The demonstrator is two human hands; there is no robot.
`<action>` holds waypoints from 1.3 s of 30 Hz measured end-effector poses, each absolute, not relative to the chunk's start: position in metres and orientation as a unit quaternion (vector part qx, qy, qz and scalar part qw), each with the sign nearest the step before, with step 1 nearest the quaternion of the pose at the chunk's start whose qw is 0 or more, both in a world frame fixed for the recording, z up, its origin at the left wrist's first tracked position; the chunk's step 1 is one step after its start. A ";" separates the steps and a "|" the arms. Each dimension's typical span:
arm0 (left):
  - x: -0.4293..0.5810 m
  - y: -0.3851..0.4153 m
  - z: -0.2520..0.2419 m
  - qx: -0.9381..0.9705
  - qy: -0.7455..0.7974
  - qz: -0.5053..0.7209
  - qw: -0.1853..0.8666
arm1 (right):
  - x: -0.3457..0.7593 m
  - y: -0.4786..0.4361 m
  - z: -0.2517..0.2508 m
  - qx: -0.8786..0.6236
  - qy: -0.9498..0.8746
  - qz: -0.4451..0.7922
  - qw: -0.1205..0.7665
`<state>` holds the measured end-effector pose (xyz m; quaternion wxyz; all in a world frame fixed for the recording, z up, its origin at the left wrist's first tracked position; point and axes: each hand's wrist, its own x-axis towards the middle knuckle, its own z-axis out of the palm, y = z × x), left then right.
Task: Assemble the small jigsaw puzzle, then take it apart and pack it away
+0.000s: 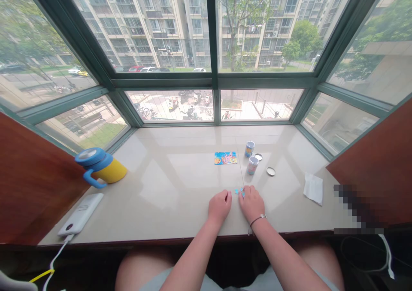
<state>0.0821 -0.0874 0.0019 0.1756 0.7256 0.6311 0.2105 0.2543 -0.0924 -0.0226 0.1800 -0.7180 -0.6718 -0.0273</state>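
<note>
Both my hands rest on a pale stone windowsill, close together near its front edge. My left hand has its fingers curled, tips down on the surface. My right hand, with a thin bracelet on the wrist, is also curled, its fingertips at a few small blue puzzle pieces. Beyond them lies a finished colourful puzzle picture. Two small open tins stand to its right, one farther and one nearer, each with its round lid lying beside it.
A yellow jug with a blue lid and handle stands at the left. A white power bank with a cable lies at the front left. A folded white tissue lies at the right. Window frames enclose the sill's far side.
</note>
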 end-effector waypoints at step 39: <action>0.082 -0.087 0.002 0.725 0.635 0.200 0.178 | 0.247 -0.073 -0.025 -0.668 -0.706 -0.003 0.236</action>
